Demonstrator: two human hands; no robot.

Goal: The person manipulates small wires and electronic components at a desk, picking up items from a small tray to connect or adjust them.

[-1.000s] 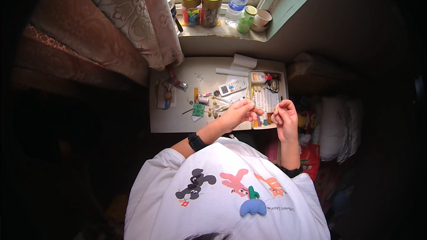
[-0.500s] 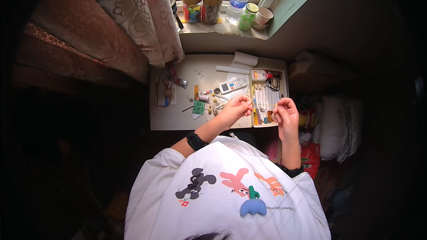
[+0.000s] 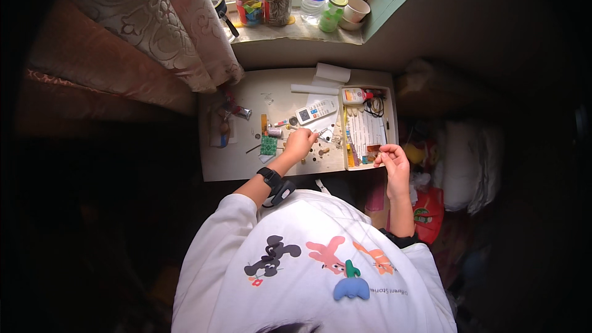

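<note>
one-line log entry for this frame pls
left hand: over small parts on table | right hand: closed, at tray corner, contents unclear | remote control: untouched

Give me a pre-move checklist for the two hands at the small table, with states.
1. Left hand over the small parts on the table: ok.
2. Left grip on a part: cannot tell, too small.
3. Right hand by the tray corner, fingers pinched: ok.
4. What the right hand holds: cannot tell.
5. Remote apart from both hands: ok.
6. Table uncluttered near the left hand: not ok.
</note>
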